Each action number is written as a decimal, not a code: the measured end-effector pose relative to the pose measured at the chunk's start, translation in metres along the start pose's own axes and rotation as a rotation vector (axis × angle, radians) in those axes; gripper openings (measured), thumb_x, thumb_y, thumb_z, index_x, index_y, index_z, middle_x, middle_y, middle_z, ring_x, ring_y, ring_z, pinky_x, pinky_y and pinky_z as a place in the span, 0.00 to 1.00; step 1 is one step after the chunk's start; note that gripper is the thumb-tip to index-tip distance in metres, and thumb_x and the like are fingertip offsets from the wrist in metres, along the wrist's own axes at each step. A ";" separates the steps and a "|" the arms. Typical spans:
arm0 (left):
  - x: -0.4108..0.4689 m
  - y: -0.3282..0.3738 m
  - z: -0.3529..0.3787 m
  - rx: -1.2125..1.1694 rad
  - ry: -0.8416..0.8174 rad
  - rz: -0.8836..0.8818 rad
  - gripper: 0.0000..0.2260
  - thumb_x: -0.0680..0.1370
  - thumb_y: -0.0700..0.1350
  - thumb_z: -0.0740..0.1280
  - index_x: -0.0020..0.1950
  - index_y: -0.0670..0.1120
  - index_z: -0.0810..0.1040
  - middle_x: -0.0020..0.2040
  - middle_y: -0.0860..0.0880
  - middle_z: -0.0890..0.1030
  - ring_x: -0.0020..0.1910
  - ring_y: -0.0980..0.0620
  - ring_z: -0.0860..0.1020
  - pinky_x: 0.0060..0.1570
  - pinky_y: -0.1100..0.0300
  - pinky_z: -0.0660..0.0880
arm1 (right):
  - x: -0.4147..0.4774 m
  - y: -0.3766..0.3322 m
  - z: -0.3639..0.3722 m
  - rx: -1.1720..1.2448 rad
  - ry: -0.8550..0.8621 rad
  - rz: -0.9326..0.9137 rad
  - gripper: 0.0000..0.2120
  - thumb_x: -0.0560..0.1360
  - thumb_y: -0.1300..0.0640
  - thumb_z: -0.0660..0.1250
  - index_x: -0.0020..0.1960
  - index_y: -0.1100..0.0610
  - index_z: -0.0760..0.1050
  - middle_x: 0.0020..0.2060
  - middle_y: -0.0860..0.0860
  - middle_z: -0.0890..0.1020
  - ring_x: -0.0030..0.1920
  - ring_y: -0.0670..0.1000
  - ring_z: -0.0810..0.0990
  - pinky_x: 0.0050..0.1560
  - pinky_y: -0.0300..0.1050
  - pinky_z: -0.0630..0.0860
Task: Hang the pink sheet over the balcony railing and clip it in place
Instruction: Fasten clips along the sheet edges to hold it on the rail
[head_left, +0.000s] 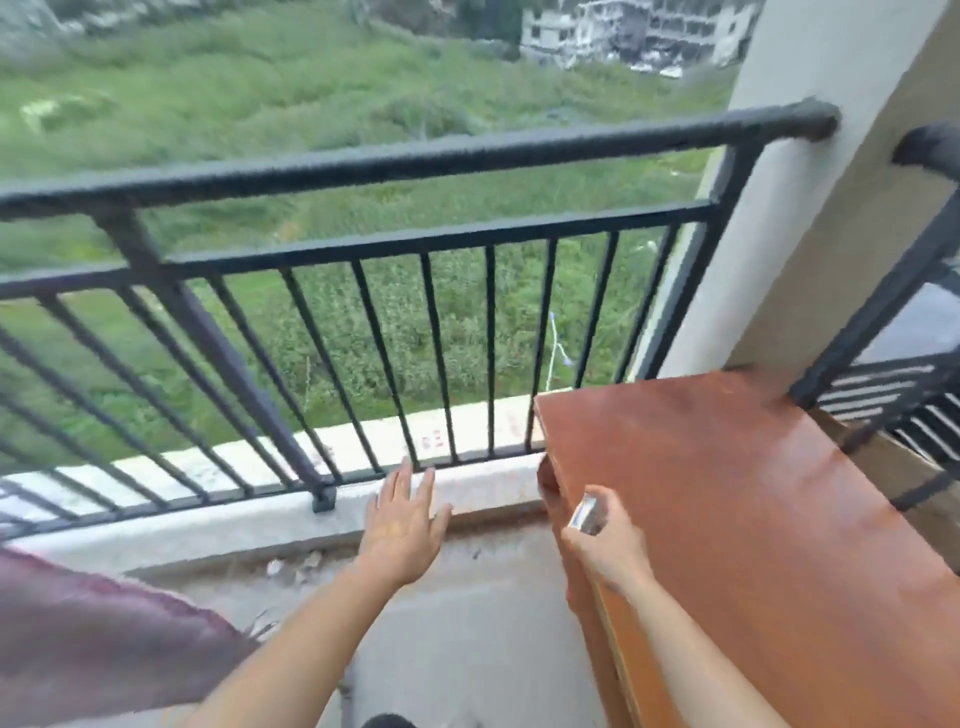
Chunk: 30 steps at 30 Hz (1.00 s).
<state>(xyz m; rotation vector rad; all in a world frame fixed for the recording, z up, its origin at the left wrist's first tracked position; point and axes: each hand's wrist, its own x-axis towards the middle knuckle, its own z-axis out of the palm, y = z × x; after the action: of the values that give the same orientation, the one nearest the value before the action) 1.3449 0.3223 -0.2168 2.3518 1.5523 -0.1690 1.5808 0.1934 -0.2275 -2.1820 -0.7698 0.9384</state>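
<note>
Pink sheet (104, 639): seen bunched at the lower left, not yet hung on the railing (415, 156).
Left hand (402, 525): empty, fingers spread, extended toward the curb.
Right hand (605, 540): a small shiny object (586, 514), probably a clip, is pinched beside the wooden cabinet's (753, 519) front corner, seemingly kept ready.

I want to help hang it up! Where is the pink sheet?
The pink sheet is in the bottom-left corner of the head view, low on the balcony side, left of the open left hand and not on the railing.
</note>
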 end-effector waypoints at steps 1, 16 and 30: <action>-0.009 -0.014 -0.003 -0.036 0.017 -0.063 0.29 0.82 0.61 0.49 0.80 0.53 0.48 0.81 0.48 0.43 0.79 0.46 0.45 0.76 0.46 0.49 | 0.004 -0.011 0.008 0.028 -0.032 -0.026 0.27 0.63 0.49 0.75 0.58 0.35 0.69 0.47 0.49 0.84 0.48 0.55 0.82 0.53 0.49 0.77; -0.293 -0.204 0.008 -0.231 0.190 -0.949 0.29 0.82 0.60 0.51 0.80 0.51 0.50 0.81 0.47 0.46 0.79 0.46 0.48 0.74 0.48 0.53 | -0.141 -0.120 0.240 0.050 -1.018 -0.327 0.24 0.79 0.62 0.66 0.69 0.44 0.64 0.43 0.58 0.77 0.39 0.53 0.80 0.42 0.46 0.81; -0.471 -0.477 0.025 -0.353 0.280 -1.297 0.30 0.82 0.62 0.47 0.80 0.52 0.45 0.81 0.45 0.42 0.79 0.43 0.44 0.75 0.44 0.46 | -0.356 -0.249 0.537 -0.157 -1.195 -0.538 0.11 0.78 0.54 0.69 0.59 0.56 0.79 0.41 0.50 0.79 0.41 0.51 0.76 0.42 0.45 0.72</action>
<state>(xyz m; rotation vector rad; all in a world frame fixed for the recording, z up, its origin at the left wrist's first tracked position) 0.7220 0.0744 -0.2076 0.8404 2.7063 0.1555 0.8942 0.2669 -0.1928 -1.1912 -1.8740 1.8772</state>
